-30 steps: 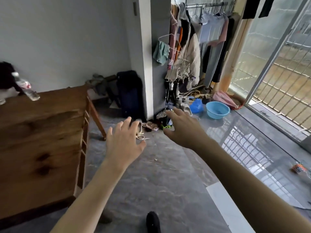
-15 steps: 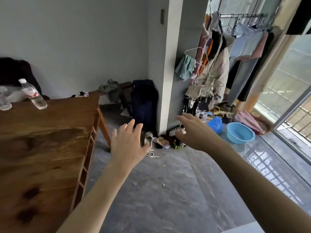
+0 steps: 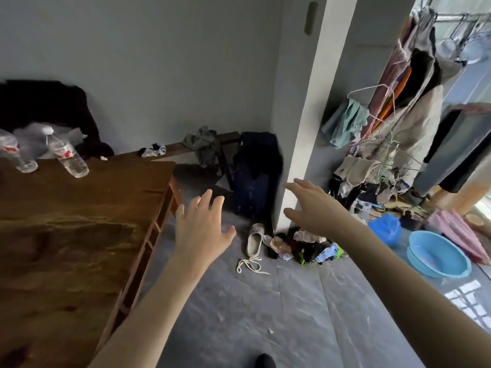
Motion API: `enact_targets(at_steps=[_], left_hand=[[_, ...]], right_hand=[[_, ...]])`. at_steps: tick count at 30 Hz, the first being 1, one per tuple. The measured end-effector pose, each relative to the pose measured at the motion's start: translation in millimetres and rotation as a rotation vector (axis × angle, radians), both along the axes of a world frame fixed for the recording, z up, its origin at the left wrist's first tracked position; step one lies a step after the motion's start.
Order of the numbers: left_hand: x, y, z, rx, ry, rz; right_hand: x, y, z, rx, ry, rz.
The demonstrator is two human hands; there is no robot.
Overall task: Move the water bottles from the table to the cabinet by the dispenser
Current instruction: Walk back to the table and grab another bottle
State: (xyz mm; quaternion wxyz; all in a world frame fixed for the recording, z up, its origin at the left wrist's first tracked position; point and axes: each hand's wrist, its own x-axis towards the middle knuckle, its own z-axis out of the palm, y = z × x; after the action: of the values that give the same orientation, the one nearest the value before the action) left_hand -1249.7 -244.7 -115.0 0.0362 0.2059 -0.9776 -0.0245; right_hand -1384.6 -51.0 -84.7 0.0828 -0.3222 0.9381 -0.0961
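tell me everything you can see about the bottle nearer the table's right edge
The bottle is clear plastic with a white cap and a red-and-white label around its upper body. It looks nearly empty, though blur hides the water level. It stands on the wooden table near the far edge, appearing tilted in this wide-angle view. Crumpled clear plastic lies behind it. Neither hand touches it.

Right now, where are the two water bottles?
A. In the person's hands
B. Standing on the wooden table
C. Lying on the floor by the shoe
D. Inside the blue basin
B: both water bottles stand on the far end of the wooden table, while the left hand and right hand are spread and hold nothing.
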Motion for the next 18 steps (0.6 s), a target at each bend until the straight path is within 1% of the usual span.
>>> enact_targets(at_steps=[6,13,18], left_hand=[[-72.0,-31.6,3.2,0.012,-0.006,0.126],[-111.5,-90.8,-2.4,0.03,-0.085,0.303],[-131.2,-155.1,-12.6,0.056,-0.109,0.42]], right_hand=[[-86.3,-58.2,-3.4,0.027,-0.037,0.176],[-145.0,-148.4,-14.0,0.025,-0.069,0.363],[-177.5,-225.0,-26.7,0.048,-0.111,0.479]])
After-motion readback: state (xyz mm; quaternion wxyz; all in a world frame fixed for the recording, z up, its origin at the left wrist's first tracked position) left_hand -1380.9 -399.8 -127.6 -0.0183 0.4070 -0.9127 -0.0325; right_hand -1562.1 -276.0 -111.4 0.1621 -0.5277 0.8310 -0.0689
